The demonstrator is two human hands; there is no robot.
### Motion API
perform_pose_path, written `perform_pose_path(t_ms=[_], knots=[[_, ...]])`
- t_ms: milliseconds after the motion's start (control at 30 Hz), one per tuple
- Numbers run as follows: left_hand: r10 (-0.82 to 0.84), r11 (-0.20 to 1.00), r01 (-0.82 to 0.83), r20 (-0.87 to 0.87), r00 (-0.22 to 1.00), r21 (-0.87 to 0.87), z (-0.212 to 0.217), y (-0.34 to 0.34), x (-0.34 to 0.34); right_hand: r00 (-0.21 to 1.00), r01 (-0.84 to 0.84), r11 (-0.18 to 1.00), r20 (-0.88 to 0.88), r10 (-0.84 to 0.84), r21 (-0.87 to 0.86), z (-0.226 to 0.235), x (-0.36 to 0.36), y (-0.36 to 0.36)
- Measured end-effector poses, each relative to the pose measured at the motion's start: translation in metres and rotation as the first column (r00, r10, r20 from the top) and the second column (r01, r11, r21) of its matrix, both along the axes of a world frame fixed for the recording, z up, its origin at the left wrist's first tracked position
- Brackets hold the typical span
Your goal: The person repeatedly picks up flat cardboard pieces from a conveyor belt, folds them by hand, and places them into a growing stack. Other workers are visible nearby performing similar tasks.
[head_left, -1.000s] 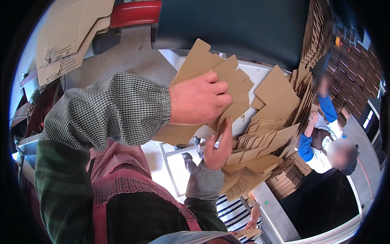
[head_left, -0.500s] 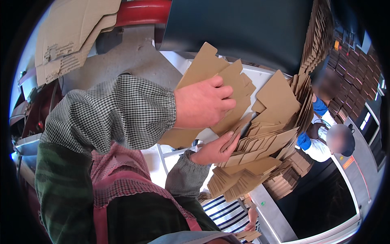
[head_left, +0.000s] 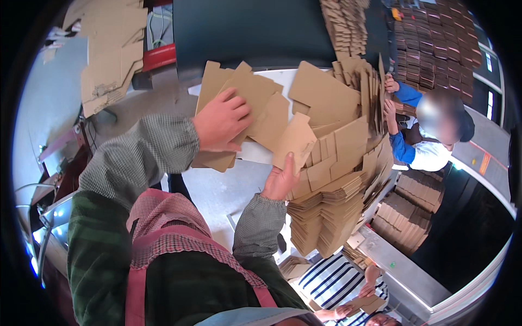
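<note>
My right hand (head_left: 279, 181) pinches a flat die-cut cardboard piece (head_left: 294, 142), thumb on its upper face. It stands at an angle beside a big fanned pile of like cardboard pieces (head_left: 337, 157). My left hand (head_left: 224, 120) lies on a small overlapping stack of cardboard pieces (head_left: 260, 89) on a white table surface (head_left: 256, 152). Its fingers are apart and slightly bent, with the thumb spread away from them. The lower edges of that stack show below the left hand. Both my forearms wear checked sleeves.
A dark sloping panel (head_left: 244, 32) stands beyond the table. Large cardboard sheets (head_left: 111, 54) are at far left. At right a person in blue sleeves (head_left: 405, 146) handles cardboard; another in a striped top (head_left: 331, 280) holds pieces below. Bundled stacks (head_left: 399, 223) stand at right.
My left hand has shifted left over the stack, its fingers less curled. The piece in my right hand now shows its flat face. The view has swung, and the blue-sleeved person's hands are now at the pile.
</note>
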State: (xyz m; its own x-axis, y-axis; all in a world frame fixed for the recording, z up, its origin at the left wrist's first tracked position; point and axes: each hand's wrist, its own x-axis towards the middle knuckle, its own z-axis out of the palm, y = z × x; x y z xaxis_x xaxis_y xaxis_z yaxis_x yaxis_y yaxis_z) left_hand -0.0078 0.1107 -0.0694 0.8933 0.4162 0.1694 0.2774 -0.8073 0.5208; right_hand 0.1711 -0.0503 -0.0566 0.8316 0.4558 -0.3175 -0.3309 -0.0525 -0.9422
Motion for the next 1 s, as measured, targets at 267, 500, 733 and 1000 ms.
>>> perform_pose_path(t_ms=[267, 500, 733, 1000], knots=[[0.460, 0.877, -0.478, -0.202, 0.865, -0.053, 0.036, -0.059, 0.014, 0.980, 0.002, 0.960, -0.189, 0.053, 0.281, 0.052, -0.008, 0.000], [0.483, 0.733, -0.424, -0.033, 0.875, -0.532, 0.098, -0.067, -0.040, 0.971, 0.026, 0.913, -0.229, 0.074, 0.407, 0.080, 0.006, -0.047], [0.717, 0.336, -0.330, 0.013, 0.697, -0.882, 0.138, 0.001, -0.222, 0.927, -0.210, 0.879, -0.198, 0.317, 0.427, 0.121, -0.019, -0.063], [0.882, 0.470, -0.804, -0.194, 0.428, 0.364, 0.158, 0.208, -0.341, 0.457, -0.700, 0.656, -0.527, 0.716, 0.284, 0.069, -0.203, 0.069]])
